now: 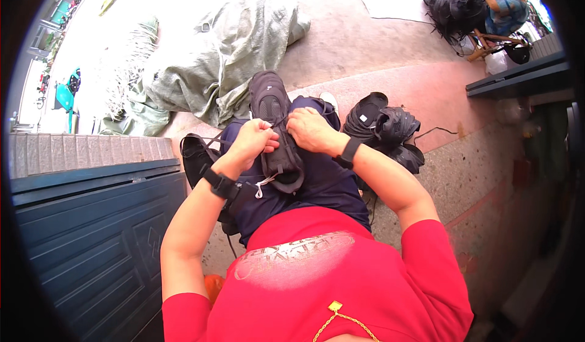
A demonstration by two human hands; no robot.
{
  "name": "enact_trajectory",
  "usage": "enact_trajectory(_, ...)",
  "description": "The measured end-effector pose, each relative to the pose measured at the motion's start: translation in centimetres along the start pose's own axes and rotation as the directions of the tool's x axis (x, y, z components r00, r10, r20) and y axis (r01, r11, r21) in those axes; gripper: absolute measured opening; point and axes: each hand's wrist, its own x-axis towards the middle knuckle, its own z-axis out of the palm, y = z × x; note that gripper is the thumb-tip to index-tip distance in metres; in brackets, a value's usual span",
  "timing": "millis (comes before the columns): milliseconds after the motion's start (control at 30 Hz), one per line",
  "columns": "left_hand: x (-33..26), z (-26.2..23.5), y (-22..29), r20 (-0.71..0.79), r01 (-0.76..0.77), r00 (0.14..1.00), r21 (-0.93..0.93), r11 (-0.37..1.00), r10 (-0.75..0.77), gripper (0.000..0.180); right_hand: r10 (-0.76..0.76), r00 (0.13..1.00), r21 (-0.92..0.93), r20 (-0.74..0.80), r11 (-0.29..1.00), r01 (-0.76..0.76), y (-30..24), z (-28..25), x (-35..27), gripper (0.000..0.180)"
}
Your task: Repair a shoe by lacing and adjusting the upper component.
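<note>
A black sneaker [268,92] lies lengthwise across my lap, toe pointing away from me, its heel near my belly. My left hand [257,139] is over the left side of the lacing, thumb and fingers pinched on a thin shoelace. On the right side of the lacing, my right hand [312,128] has its fingers curled together at the shoe; what they hold is hidden beneath them. A white string loop [261,188] hangs at the sneaker's heel.
More black shoes [390,125] are piled on the floor at my right, and another black shoe [195,159] is at my left. Ahead lies a large grey-green woven sack [244,43] beside a bundle of white laces [131,61]. Another person [509,10] sits far right by black shoes.
</note>
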Motion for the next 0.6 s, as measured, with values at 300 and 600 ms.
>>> enact_trajectory(300,3.5,2.0,-2.0,-0.159,0.028,0.986,-0.091,0.995,-0.043,0.009,0.051,0.996,-0.139,-0.068,0.988,-0.060,0.6,0.1,1.1,0.015)
enact_trajectory(600,2.9,2.6,-3.7,-0.270,-0.168,0.953,-0.081,0.983,0.140,0.012,-0.005,0.996,-0.267,-0.085,0.963,-0.018,-0.9,-0.7,1.9,0.010)
